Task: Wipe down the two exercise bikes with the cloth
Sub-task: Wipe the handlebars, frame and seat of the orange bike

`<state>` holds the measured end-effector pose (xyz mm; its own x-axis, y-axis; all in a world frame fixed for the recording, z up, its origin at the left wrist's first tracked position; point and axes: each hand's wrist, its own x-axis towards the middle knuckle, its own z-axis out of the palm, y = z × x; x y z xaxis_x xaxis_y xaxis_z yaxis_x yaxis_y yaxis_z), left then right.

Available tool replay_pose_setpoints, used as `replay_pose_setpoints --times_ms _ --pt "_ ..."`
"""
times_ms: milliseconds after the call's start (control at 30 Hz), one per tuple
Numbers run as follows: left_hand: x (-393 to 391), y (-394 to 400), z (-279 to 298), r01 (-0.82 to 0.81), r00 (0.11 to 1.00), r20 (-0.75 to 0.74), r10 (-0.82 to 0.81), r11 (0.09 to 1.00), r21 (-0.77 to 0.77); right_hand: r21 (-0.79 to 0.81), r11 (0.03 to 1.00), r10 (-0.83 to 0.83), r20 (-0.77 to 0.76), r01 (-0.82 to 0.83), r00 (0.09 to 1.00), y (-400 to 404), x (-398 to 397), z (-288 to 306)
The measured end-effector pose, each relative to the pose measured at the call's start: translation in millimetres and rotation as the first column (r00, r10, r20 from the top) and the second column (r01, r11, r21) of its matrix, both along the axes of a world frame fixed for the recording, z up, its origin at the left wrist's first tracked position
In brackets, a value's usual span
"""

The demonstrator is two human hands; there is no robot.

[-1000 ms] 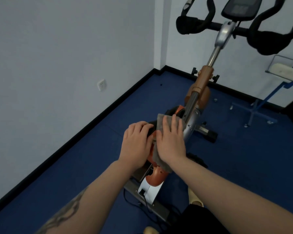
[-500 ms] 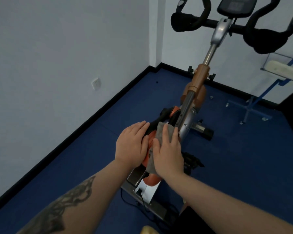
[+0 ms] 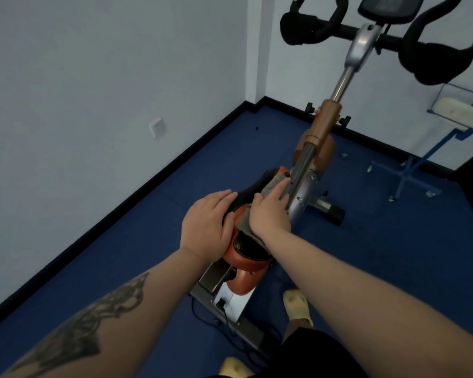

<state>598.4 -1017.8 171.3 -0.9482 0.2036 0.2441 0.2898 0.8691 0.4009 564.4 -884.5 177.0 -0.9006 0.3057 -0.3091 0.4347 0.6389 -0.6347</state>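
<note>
pressing a crumpled grey cloth [image 3: 271, 190] flat-fingered onto the orange bike [image 3: 246, 260], right hand [image 3: 269, 211]; left hand [image 3: 208, 227] rests flat, uncurled.

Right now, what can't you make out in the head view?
- Second bike: none in the head view; only one orange and silver exercise bike shows.
- Grey wiping cloth: mostly covered by the right hand, so its full extent is hidden.
- Bike part under the left hand: covered by the palm.
- Dark console screen: cut by the top edge, readout too small.
- Black handlebars: right end cut off.
</note>
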Motion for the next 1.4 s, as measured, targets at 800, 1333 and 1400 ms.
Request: replay_pose_setpoints --times_ms 800,1333,1400 --pt "-22 29 4 -0.331 0.944 0.018 0.331 0.944 0.000 0.589 0.442 0.837 0.002 -0.677 0.548 55 -107 5" --pt "-14 35 9 -0.468 0.883 0.058 0.465 0.882 0.058 0.505 0.217 0.914 0.196 -0.835 0.356 49 -139 -1" --pt "-13 37 10 -0.524 0.851 0.044 0.523 0.852 0.016 0.569 0.209 0.919 0.164 -0.795 0.359 29 -115 -2"
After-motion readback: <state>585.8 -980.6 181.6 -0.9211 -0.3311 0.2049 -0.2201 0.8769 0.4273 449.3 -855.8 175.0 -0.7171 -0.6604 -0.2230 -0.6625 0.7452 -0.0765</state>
